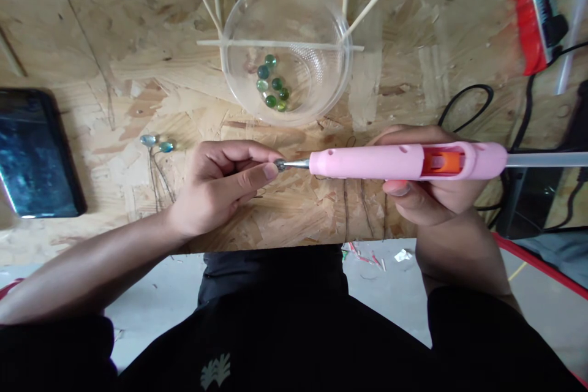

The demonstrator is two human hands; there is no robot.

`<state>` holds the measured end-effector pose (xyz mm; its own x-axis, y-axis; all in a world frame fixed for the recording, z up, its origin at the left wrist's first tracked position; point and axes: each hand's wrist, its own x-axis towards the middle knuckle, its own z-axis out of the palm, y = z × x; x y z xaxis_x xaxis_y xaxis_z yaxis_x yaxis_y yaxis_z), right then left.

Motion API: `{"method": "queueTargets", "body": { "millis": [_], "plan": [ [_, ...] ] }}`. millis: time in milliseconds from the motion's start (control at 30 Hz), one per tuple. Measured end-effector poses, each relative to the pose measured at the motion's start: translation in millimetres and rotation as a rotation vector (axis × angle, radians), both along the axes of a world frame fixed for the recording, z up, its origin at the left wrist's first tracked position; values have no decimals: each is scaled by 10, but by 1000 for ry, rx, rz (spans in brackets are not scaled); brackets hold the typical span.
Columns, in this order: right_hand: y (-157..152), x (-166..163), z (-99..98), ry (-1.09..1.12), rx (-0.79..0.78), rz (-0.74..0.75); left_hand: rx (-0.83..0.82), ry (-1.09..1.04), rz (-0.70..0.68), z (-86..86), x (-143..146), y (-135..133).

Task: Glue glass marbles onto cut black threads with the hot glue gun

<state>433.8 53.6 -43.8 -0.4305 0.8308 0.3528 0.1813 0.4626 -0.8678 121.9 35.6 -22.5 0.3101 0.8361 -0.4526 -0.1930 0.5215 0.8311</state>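
My right hand [425,202] is wrapped round a pink hot glue gun [367,161], which lies level with its metal nozzle pointing left. A clear glue stick [546,160] juts from its back end. Between thumb and fingertips, my left hand [225,187] pinches a small dark glassy marble [280,165], right at the nozzle's tip. Fingers partly cover the marble. Left of that hand, two bluish marbles [156,143] lie on the wooden table with thin dark strings trailing from them. More thin strings [353,208] lie beneath the glue gun.
A clear plastic bowl [321,107] with several green marbles [276,83] stands behind my hands, with thin wooden sticks [280,44] around it. At left lies a phone [39,153]. Black cables [526,113] and a red-handled tool [530,27] are at right. The table's front edge is near my body.
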Motion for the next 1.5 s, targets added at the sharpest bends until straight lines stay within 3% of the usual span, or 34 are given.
{"method": "queueTargets", "body": {
  "millis": [133, 367, 733, 967, 1167, 1500],
  "plan": [
    [33, -24, 32, 8, -5, 32, -16, -55, 27, -12, 6, -2],
    [29, -19, -5, -12, -24, -10, 1, 29, 8, 15, 14, -10],
    [77, -67, -63, 110, 196, -78, -20, 21, 9, 5, 8, -7],
    [55, -110, -67, 130, 189, 6, -43, 15, 17, 22, 16, -8],
    [56, -37, -41, 52, 75, -27, -25, 12, 7, 6, 3, -9],
    [55, -104, 13, 66, 130, 11, -34, 10, 7, 10, 8, -18]
  ]
}}
